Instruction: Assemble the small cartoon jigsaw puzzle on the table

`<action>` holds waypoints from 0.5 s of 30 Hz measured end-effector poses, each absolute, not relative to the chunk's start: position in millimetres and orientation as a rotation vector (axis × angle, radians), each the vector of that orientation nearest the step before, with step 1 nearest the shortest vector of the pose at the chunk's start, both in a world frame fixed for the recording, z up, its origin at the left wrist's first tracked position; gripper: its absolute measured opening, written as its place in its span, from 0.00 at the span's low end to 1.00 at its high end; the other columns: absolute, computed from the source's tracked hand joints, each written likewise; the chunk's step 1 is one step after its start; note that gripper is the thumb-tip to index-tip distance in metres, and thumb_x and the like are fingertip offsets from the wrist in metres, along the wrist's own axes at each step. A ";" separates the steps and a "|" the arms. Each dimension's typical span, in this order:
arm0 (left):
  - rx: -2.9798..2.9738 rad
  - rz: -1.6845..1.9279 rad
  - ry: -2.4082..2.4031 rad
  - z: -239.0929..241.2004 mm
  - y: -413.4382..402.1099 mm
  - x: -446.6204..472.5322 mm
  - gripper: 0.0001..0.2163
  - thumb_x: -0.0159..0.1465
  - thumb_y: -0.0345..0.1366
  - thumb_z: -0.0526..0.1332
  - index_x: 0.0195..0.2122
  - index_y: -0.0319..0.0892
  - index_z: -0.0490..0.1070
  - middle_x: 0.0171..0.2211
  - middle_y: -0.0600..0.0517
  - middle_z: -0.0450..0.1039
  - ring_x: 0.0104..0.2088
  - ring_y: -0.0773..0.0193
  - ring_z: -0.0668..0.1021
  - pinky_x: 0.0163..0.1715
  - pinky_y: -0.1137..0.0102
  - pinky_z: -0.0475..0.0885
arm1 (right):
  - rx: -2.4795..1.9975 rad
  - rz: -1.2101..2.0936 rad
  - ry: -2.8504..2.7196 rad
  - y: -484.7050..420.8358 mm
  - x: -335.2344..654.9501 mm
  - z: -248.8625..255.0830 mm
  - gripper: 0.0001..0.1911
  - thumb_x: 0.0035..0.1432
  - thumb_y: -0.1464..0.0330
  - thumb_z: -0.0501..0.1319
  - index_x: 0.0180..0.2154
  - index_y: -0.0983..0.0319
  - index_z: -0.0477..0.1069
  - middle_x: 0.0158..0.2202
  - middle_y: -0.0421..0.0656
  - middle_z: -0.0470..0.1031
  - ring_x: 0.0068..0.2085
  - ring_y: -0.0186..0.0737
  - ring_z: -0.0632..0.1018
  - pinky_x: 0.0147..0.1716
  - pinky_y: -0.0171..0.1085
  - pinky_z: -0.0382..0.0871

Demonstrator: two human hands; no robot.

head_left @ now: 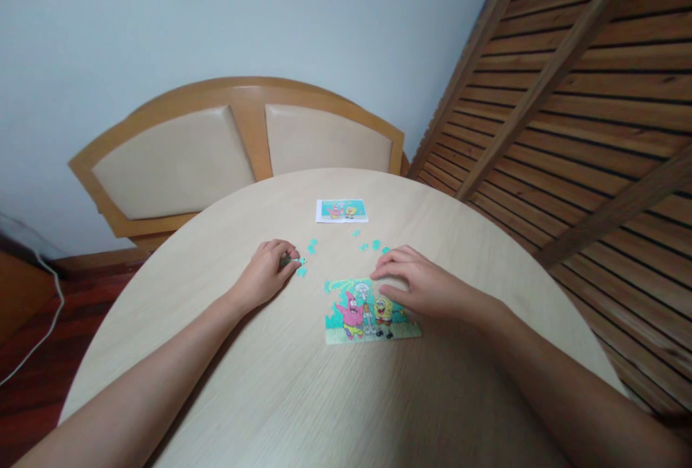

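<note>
Here, the mostly assembled puzzle lies just below the centre of the frame, on the pale table. Right of centre, the right hand is over its upper right part, thumb and fingers loosely parted. Left of centre, the left hand curls beside small turquoise pieces; whether it pinches one, I cannot tell. A printed card lies higher, mid-frame.

Forearms bare, angled inward. Left hand: fingers curled toward thumb. Right hand: palm down, thumb apart from fingers.
</note>
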State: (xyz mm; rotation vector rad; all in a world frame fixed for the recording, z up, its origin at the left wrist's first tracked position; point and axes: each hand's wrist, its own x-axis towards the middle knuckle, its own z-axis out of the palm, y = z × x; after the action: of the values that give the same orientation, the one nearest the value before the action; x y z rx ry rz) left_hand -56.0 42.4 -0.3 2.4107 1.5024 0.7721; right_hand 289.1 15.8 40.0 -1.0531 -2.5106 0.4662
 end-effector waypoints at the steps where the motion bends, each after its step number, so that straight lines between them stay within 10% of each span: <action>1: 2.408 0.777 1.491 0.2 41.9 -55.6 0.06 0.68 0.39 0.59 0.38 0.43 0.72 0.41 0.47 0.77 0.43 0.54 0.76 0.50 0.55 0.69 | -1.025 0.503 -2.569 13.9 289.8 42.3 0.12 0.62 0.62 0.65 0.46 0.53 0.81 0.49 0.46 0.77 0.54 0.51 0.73 0.58 0.51 0.64; 15: 2.300 0.966 1.126 21.9 3.3 -15.7 0.08 0.72 0.38 0.59 0.39 0.45 0.77 0.40 0.50 0.80 0.45 0.57 0.77 0.49 0.59 0.70 | -0.923 0.593 -2.619 -2.0 262.5 32.6 0.28 0.56 0.54 0.70 0.56 0.53 0.75 0.58 0.48 0.72 0.61 0.55 0.69 0.63 0.55 0.56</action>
State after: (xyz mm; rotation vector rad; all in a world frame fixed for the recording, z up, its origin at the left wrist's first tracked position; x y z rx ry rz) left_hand -15.7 3.3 21.9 2.3002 1.1255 0.9660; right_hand 262.5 -2.0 32.6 -0.9230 -2.6187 0.5929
